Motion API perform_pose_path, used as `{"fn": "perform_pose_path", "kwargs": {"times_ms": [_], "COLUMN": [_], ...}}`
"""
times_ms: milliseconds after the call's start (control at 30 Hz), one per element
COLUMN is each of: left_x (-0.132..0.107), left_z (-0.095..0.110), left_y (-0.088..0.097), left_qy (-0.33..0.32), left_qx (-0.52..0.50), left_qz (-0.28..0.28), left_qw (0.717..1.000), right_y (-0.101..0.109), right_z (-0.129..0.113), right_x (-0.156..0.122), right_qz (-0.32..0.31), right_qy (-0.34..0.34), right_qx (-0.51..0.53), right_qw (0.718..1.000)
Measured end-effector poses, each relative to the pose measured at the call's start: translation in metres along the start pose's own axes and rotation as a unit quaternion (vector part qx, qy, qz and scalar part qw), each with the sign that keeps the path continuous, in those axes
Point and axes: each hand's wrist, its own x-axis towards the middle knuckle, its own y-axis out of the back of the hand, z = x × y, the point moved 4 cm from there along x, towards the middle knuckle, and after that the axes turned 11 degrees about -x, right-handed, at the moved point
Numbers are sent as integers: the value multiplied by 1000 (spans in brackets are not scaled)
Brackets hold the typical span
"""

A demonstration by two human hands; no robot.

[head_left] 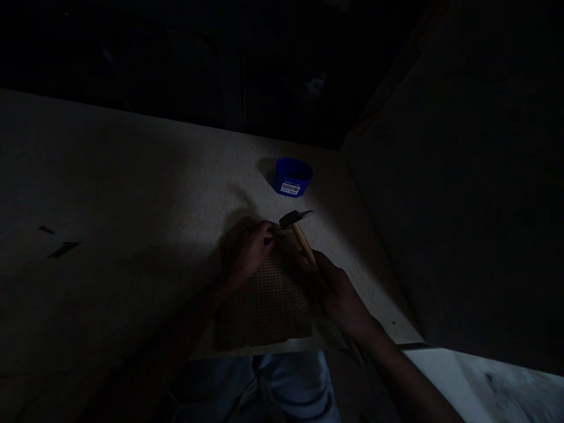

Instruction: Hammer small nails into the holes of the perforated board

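A brown perforated board (pixel 264 305) lies on the pale worktop (pixel 132 194) near its front edge. My left hand (pixel 247 247) rests on the board's far end with fingers pinched on something small and dark I cannot make out. My right hand (pixel 337 291) is closed around the wooden handle of a small hammer (pixel 299 229). The hammer's dark metal head sits just right of my left fingertips, above the board's far edge.
A blue plastic tub (pixel 291 176) with a label stands beyond the hammer. A tall board or wall (pixel 440 235) rises on the right. Small dark scraps (pixel 64 248) lie on the worktop at the left. The scene is very dim.
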Motion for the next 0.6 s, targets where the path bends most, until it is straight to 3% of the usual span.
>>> {"fn": "perform_pose_path", "kwargs": {"times_ms": [133, 333, 600], "left_x": [1, 8, 11], "left_z": [0, 2, 7], "left_y": [0, 1, 2], "left_qy": [10, 26, 24], "left_qx": [-19, -7, 22], "left_qz": [-9, -32, -43], "left_qw": [1000, 999, 999], "right_y": [1, 8, 2], "right_z": [3, -5, 7], "right_x": [1, -2, 10], "right_qz": [-37, -5, -36], "right_qy": [-13, 20, -15], "right_qx": [-12, 20, -2], "right_qw": [999, 1000, 999]}}
